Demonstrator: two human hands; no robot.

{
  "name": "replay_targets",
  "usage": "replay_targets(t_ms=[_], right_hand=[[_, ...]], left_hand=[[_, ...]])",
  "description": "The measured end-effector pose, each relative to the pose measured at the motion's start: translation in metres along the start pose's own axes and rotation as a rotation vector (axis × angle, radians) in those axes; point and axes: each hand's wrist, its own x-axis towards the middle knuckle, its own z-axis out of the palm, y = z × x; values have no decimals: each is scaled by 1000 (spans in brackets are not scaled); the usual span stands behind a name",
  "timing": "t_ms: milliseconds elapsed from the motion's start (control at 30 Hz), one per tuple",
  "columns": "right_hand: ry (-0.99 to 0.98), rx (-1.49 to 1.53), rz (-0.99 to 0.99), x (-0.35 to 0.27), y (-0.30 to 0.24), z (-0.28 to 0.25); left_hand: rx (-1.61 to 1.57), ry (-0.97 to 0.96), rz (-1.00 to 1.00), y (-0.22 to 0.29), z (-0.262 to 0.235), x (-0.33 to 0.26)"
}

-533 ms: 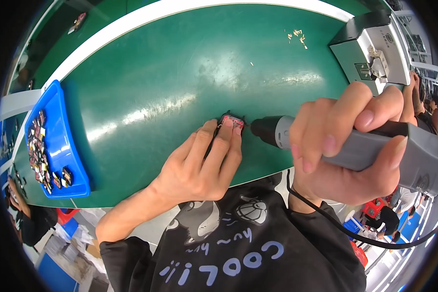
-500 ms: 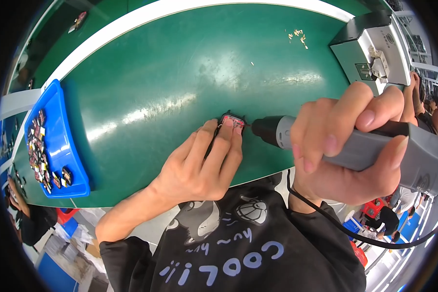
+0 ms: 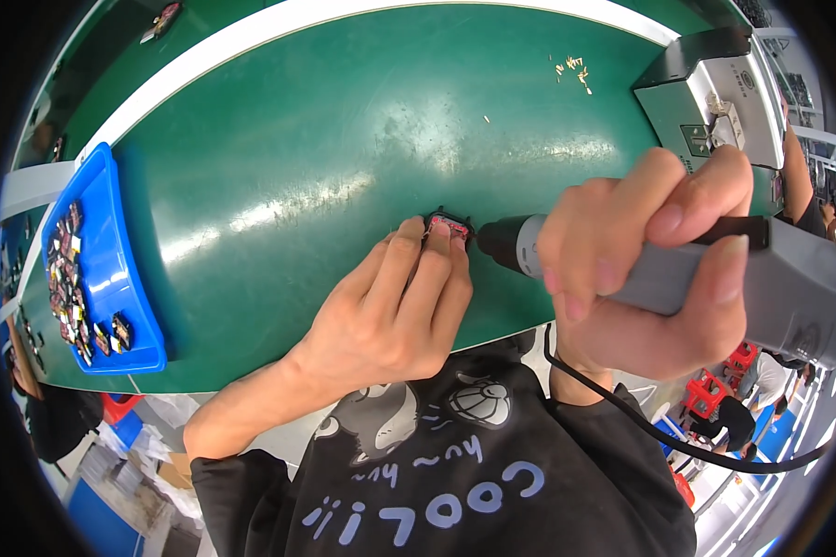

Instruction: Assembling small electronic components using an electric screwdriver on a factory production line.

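My left hand (image 3: 395, 311) lies flat on the green table (image 3: 344, 158), its fingertips pinning a small black part with a red face (image 3: 448, 226) near the table's front edge. My right hand (image 3: 650, 265) is wrapped around a grey electric screwdriver (image 3: 715, 278) held almost level. Its dark tip (image 3: 488, 243) points left and meets the small part. A black cable (image 3: 659, 432) hangs from the tool past my dark printed shirt.
A blue tray (image 3: 121, 278) holding several small dark and red parts sits at the left edge of the table. A grey box unit (image 3: 715, 93) stands at the back right, with a few small loose bits (image 3: 574, 70) beside it. Other people are at the right rim.
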Motion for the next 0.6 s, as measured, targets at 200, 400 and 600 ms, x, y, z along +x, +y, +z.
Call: replay_targets(t_ms=[200,400,600], right_hand=[[74,55,40,-2,5,8],[157,-30,-29,-13,3,11],[399,99,-415,-18,-26,-22]], left_hand=[[-40,-137,-48,4,-10,3],[-55,-131,-34,1,-12,10],[-59,-130,-208,-59,9,52]])
